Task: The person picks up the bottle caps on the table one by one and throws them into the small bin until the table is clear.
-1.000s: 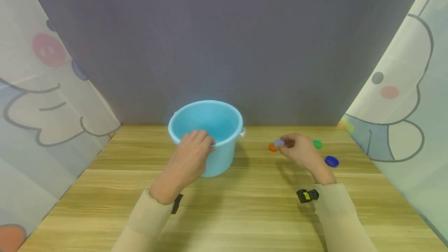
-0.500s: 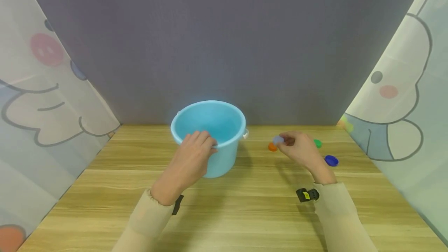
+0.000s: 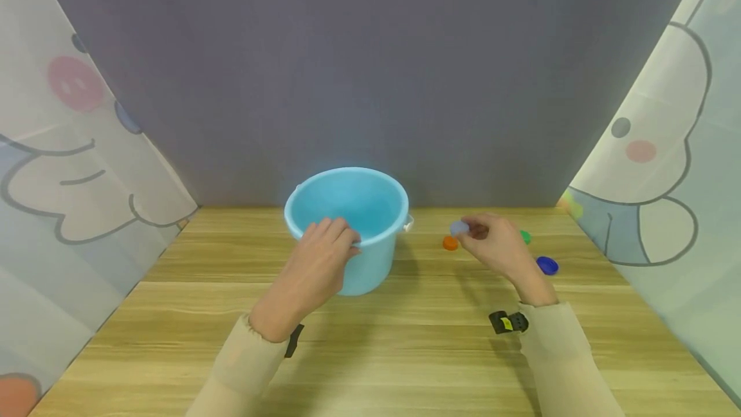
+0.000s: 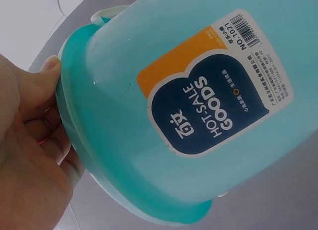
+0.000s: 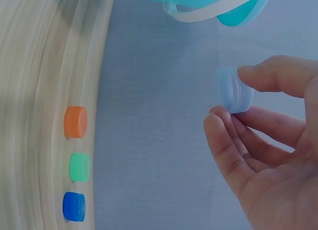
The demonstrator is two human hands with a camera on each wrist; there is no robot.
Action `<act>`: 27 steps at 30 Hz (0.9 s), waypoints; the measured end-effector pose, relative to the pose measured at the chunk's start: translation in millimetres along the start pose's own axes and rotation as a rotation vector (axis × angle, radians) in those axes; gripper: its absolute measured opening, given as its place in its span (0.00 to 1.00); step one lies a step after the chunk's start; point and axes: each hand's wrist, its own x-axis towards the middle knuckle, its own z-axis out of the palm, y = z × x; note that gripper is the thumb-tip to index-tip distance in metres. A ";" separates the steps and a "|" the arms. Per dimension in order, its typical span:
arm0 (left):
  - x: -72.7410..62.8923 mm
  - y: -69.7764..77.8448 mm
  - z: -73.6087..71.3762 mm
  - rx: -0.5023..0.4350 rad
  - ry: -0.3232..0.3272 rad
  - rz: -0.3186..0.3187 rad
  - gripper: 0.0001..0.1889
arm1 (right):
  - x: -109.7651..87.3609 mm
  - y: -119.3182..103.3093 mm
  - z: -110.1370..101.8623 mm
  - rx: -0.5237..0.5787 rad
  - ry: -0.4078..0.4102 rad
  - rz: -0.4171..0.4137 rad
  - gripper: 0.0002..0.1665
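Observation:
My left hand (image 3: pixel 315 259) grips the near rim of a light blue bucket (image 3: pixel 370 262), fingers over the edge and thumb on the outer side. In the left wrist view the bucket wall (image 4: pixel 129 140) carries a printed label. My right hand (image 3: pixel 494 243) pinches a translucent pale bottle cap (image 3: pixel 460 228) between thumb and fingers, held in the air to the right of the bucket. The right wrist view shows the cap (image 5: pixel 233 91) tipped on its side, its ridged inside partly visible. An orange cap (image 3: pixel 450 243) lies on the table just below it.
A green cap (image 3: pixel 525 237) and a dark blue cap (image 3: pixel 547 266) lie on the wooden table (image 3: pixel 405 352) right of my right hand. A grey panel (image 3: pixel 376 69) stands behind, with cartoon-printed sheets (image 3: pixel 654 166) on both sides. The bucket's white handle (image 5: pixel 218 9) hangs at its side.
The bucket has shifted slightly to the right with my left hand on its rim. My right hand has lifted the translucent cap a little, away from the orange one.

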 end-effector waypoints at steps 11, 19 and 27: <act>-0.6 -0.4 0.7 0.001 0.009 0.008 0.12 | 0.2 -6.5 -3.8 0.010 0.037 -0.015 0.24; 0.9 1.6 -0.4 0.011 0.014 0.027 0.11 | -1.3 -8.4 -5.5 0.020 0.067 -0.034 0.22; 0.8 3.1 0.4 0.013 0.003 0.033 0.11 | -2.2 -9.5 -5.4 0.032 0.094 -0.052 0.20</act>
